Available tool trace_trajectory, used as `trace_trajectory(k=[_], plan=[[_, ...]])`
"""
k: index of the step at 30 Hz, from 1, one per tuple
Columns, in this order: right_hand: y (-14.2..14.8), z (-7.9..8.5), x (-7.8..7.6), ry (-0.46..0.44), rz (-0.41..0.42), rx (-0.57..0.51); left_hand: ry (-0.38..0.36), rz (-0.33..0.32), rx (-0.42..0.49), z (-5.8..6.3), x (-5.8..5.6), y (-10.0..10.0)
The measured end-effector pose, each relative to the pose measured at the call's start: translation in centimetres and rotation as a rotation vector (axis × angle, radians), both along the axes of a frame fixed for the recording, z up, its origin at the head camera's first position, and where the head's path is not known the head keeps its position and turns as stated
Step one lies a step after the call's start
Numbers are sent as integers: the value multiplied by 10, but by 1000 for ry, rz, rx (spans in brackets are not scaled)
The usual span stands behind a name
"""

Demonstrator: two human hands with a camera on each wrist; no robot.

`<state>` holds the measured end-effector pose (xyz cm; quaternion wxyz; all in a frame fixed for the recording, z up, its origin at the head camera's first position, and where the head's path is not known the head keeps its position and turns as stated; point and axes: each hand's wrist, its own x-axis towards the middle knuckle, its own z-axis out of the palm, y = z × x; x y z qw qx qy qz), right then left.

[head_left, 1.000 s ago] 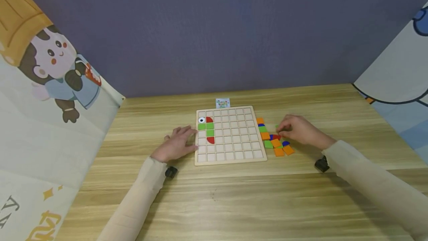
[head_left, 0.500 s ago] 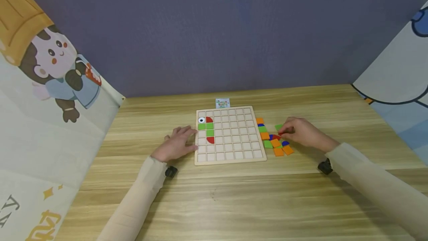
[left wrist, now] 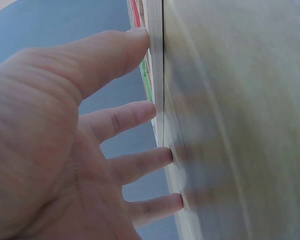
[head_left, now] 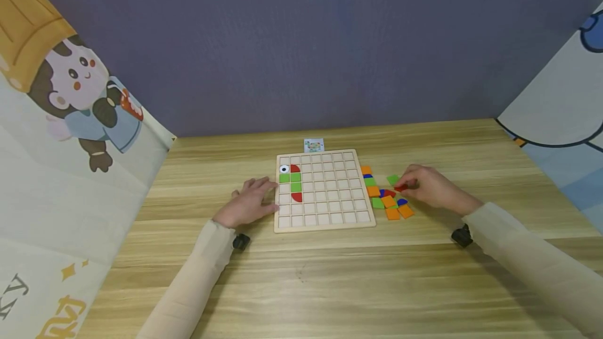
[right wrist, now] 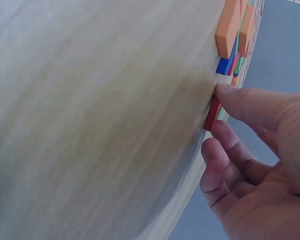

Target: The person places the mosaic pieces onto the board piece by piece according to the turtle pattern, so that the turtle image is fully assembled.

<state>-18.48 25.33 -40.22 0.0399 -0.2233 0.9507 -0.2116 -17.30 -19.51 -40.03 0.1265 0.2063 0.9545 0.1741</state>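
My left hand point(head_left: 247, 204) lies spread at the left edge of a wooden grid board point(head_left: 325, 228). Its thumb and fingertips touch or nearly touch that edge. Set in the board's left columns are a white eye tile point(head_left: 284, 169), green square tiles point(head_left: 296, 187) and two red quarter-round tiles point(head_left: 296, 197). Right of the board, my right hand point(head_left: 426, 187) pinches a red tile point(right wrist: 213, 114) between thumb and forefinger, low over the table; its other fingers are curled. Beside those fingertips lies a loose green tile point(head_left: 393, 179).
Loose tiles, orange point(head_left: 405, 211), green point(head_left: 378, 203), blue point(head_left: 402, 202) and red point(head_left: 389, 193), lie partly overlapping along the board's right side. A small picture card point(head_left: 313, 145) is behind the board. A dark partition point(head_left: 330, 56) rises at the table's back edge.
My right hand has drawn slightly right, bringing the red tile away from the pile and uncovering more of the green tile. My left hand has stayed put.
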Motion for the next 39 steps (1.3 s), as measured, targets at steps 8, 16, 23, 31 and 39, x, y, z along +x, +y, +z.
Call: trace_trajectory(k=[8, 16, 23, 31, 39], plan=[[0, 3, 1, -25, -6, 5, 2, 2, 1, 0, 0, 0], [-1, 5, 0, -26, -26, 15, 5, -3, 1, -2, -1, -1], [-2, 6, -2, -13, -30, 10, 2, 2, 5, -1, -1, -1], [-7, 8, -4, 13, -46, 18, 10, 2, 0, -1, 0, 0], [-10, 11, -6, 19, -39, 4, 11, 6, 11, 1, 1, 1]])
